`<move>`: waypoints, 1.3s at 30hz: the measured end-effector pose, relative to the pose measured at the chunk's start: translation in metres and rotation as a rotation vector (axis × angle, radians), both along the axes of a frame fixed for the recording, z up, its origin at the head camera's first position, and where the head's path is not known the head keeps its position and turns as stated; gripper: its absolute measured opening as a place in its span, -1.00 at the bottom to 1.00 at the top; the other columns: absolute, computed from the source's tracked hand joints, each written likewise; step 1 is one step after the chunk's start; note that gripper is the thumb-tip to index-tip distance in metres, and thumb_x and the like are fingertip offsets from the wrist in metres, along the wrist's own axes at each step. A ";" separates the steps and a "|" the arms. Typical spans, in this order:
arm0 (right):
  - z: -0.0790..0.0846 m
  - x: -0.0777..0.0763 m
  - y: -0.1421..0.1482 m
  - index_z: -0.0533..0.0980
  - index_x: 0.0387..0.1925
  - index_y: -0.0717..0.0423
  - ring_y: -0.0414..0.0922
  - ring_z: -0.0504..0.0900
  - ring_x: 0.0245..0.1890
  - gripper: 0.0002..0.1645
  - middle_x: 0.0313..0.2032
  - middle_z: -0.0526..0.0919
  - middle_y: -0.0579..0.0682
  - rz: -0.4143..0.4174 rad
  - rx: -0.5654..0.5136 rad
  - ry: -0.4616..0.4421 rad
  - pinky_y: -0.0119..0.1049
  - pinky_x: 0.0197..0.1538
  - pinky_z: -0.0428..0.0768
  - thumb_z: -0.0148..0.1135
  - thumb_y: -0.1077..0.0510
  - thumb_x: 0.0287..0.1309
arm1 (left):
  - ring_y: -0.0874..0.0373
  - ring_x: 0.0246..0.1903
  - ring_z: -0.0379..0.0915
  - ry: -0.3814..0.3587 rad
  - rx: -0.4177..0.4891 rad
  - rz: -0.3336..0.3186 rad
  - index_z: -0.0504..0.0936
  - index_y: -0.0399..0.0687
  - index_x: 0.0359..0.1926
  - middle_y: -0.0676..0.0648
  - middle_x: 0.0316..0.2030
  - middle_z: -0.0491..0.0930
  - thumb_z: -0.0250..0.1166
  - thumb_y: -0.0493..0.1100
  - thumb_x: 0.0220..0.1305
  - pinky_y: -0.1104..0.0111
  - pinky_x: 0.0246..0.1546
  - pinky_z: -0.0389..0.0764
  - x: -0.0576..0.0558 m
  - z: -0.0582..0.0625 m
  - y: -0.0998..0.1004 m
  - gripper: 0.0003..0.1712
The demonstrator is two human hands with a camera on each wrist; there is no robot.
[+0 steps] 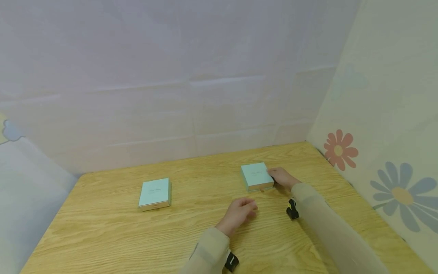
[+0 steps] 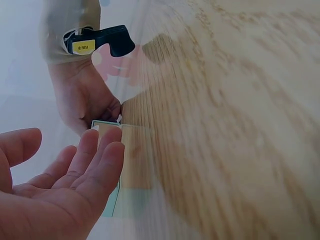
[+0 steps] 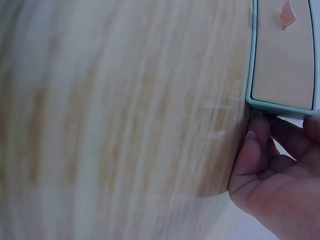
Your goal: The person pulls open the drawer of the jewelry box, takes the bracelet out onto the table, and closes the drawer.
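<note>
A pale mint-green box [image 1: 256, 175] lies flat on the wooden table, right of centre in the head view. My right hand [image 1: 282, 177] grips its right end, thumb at the top edge and curled fingers against the side. In the right wrist view, a small pink tab [image 3: 287, 16] sticks out of the box's beige front. My left hand [image 1: 238, 214] hovers apart from the box, nearer to me, with loosely bent fingers and nothing in it. A similar mint box [image 1: 154, 193] lies farther left, with neither hand on it.
The wooden table [image 1: 113, 232] meets a pale draped sheet [image 1: 164, 114] at its back edge. On the right stands a sheet with printed flowers [image 1: 402, 195]. Each wrist wears a black camera mount [image 1: 292, 210].
</note>
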State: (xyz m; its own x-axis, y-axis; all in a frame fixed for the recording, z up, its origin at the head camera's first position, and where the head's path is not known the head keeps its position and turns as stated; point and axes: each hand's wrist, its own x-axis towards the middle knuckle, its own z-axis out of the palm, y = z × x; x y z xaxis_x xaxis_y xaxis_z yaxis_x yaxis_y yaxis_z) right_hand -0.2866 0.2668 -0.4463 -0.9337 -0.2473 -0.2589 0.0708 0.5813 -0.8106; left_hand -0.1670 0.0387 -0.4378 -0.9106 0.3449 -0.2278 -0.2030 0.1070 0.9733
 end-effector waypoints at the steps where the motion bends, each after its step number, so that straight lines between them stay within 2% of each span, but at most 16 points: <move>1: 0.000 -0.001 0.000 0.17 0.32 0.56 0.32 0.11 0.36 -0.31 0.33 0.19 0.48 -0.010 -0.006 -0.015 0.12 0.37 0.17 -0.28 -0.01 0.54 | 0.08 -0.18 0.60 -0.005 -0.001 0.006 0.49 -0.36 0.16 -0.07 -0.11 0.65 0.12 -0.11 0.46 0.20 -0.16 0.59 -0.001 0.000 0.001 -0.57; 7: -0.001 -0.002 -0.003 0.11 0.34 0.57 0.33 0.06 0.38 -0.35 0.36 0.11 0.47 -0.019 0.039 -0.021 0.13 0.38 0.12 -0.34 0.05 0.56 | 0.07 -0.16 0.61 -0.040 0.032 0.040 0.49 -0.38 0.17 -0.10 -0.10 0.64 0.10 -0.15 0.47 0.17 -0.09 0.61 -0.007 -0.003 0.006 -0.58; 13: -0.003 -0.003 -0.003 0.14 0.33 0.57 0.33 0.08 0.37 -0.35 0.34 0.15 0.47 -0.024 0.045 -0.009 0.14 0.38 0.12 -0.32 0.05 0.55 | -0.02 -0.13 0.63 -0.050 0.065 0.067 0.47 -0.41 0.17 -0.11 -0.11 0.65 0.10 -0.15 0.47 0.14 -0.09 0.63 -0.011 -0.004 0.012 -0.57; 25: -0.001 0.000 -0.002 0.19 0.29 0.60 0.36 0.13 0.34 -0.36 0.31 0.21 0.49 -0.014 0.051 0.028 0.16 0.35 0.16 -0.31 0.06 0.55 | -0.03 -0.13 0.64 -0.084 0.092 0.076 0.43 -0.44 0.19 -0.15 -0.11 0.65 0.07 -0.18 0.48 0.15 -0.11 0.64 -0.013 -0.003 0.015 -0.57; 39: 0.000 0.002 -0.004 0.19 0.29 0.60 0.34 0.14 0.35 -0.37 0.31 0.22 0.47 -0.026 0.044 0.015 0.14 0.36 0.16 -0.30 0.07 0.55 | -0.03 -0.15 0.64 -0.109 0.099 0.093 0.46 -0.45 0.15 -0.18 -0.14 0.67 0.07 -0.20 0.47 0.16 -0.12 0.64 -0.017 -0.008 0.019 -0.60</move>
